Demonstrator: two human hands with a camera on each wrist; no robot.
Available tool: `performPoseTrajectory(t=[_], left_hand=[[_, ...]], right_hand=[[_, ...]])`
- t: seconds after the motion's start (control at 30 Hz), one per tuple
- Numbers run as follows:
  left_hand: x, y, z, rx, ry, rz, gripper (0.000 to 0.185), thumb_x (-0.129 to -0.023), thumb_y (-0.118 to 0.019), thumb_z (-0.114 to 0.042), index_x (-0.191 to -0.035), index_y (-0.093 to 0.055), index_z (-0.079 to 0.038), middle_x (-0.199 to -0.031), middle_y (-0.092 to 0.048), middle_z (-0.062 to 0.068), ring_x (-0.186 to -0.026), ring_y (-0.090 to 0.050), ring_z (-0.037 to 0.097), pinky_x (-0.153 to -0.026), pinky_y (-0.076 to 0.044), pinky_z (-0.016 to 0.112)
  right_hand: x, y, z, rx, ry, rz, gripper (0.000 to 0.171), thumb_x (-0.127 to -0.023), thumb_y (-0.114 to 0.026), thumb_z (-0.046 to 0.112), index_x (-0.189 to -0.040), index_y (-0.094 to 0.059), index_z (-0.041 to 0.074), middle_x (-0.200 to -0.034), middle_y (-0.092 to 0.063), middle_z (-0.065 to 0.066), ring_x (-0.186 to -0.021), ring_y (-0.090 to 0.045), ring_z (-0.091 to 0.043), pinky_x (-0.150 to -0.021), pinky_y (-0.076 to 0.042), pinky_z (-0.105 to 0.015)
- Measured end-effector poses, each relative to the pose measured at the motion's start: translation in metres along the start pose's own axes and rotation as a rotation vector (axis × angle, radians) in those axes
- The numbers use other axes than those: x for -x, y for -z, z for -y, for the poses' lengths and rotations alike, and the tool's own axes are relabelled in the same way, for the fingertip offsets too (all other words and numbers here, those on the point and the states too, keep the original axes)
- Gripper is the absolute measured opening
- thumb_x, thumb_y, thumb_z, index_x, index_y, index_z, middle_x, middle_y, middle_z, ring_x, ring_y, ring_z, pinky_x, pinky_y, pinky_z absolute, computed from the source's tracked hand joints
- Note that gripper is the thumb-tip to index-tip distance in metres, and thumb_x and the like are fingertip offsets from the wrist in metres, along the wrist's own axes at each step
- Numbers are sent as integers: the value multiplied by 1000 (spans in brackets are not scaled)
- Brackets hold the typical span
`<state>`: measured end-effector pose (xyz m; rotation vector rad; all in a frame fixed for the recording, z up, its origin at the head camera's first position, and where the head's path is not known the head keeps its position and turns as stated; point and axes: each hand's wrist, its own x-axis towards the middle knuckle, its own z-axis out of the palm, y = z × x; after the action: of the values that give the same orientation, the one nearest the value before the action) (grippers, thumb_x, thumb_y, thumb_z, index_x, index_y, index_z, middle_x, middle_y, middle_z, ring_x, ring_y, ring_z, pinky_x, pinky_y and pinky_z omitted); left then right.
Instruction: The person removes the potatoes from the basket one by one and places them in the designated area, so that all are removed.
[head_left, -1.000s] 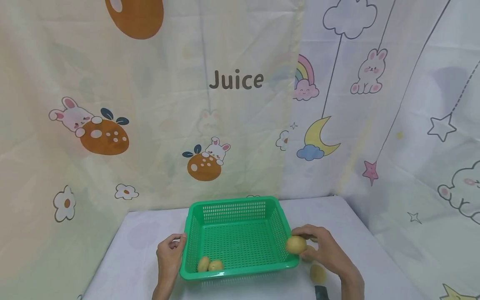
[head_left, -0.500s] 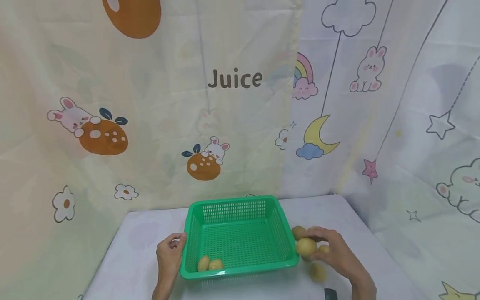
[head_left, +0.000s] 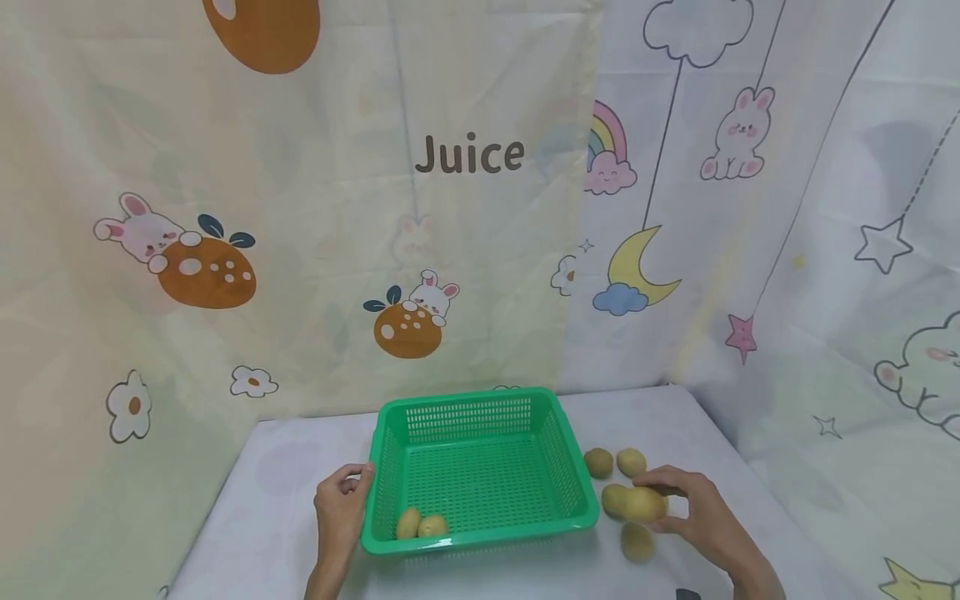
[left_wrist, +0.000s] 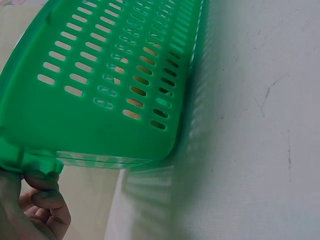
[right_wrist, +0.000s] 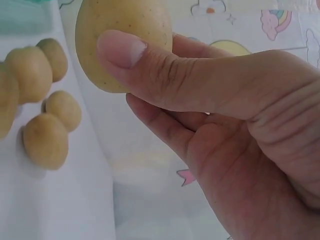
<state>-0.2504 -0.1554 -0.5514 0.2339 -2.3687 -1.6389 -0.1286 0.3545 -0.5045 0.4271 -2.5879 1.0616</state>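
One smooth, oval, yellow-brown potato point(head_left: 646, 505) was pinched in the right hand point(head_left: 701, 512) between the thumb and the opposing fingers, which were spread no wider than the body of the potato. The potato was held above the table, just beyond the right side of a rectangular, green plastic basket point(head_left: 480, 475) with slotted walls. The left rim of the basket was gripped by the left hand point(head_left: 341, 504) between thumb and index finger; the remaining fingers were curled inward beneath the rim. Inside the basket, in the near left corner, two small, pale yellow potatoes point(head_left: 432, 526) were placed side by side. To the right of the basket, further loose potatoes were laid on the table: a brownish rear potato point(head_left: 598, 462), a paler potato point(head_left: 632, 462) beside it, a yellow middle potato point(head_left: 615, 501) partly covered by the held one, and a brownish front potato point(head_left: 637, 542). The basket was located at the middle of a white-covered table point(head_left: 540, 575). The work area was enclosed at the rear and right by light fabric curtains point(head_left: 487, 225) printed with rabbits, stars and the word "Juice".
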Motion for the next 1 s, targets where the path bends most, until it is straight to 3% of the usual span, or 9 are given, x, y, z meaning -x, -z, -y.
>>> performPoseTrajectory(t=[0.37, 0.7, 1.0], left_hand=[[-3, -4, 3, -20, 2, -11, 32, -109, -68, -23, -115, -77, 7, -66, -72, 4, -55, -62, 14, -52, -51, 23], [-3, -1, 5, -34, -3, -22, 32, -108, -70, -23, -114, -78, 7, -70, -76, 8, -56, -64, 12, -53, -52, 24], [-3, 0, 3, -39, 12, -4, 34, -110, -68, -23, -116, -76, 8, -67, -73, 5, -56, -63, 14, -52, -51, 24]], right_hand=[[15, 8, -25, -44, -22, 55, 54, -69, -94, -4, -120, -77, 3, -117, -81, -8, -107, -67, 8, -88, -59, -20], [33, 6, -45, -64, -9, 36, 57, -66, -94, -8, -120, -76, 0, -121, -80, 3, -109, -68, 8, -88, -59, -19], [39, 8, -51, -44, -24, 38, 59, -62, -93, -11, -118, -76, -3, -118, -81, 0, -107, -68, 9, -87, -59, -17]])
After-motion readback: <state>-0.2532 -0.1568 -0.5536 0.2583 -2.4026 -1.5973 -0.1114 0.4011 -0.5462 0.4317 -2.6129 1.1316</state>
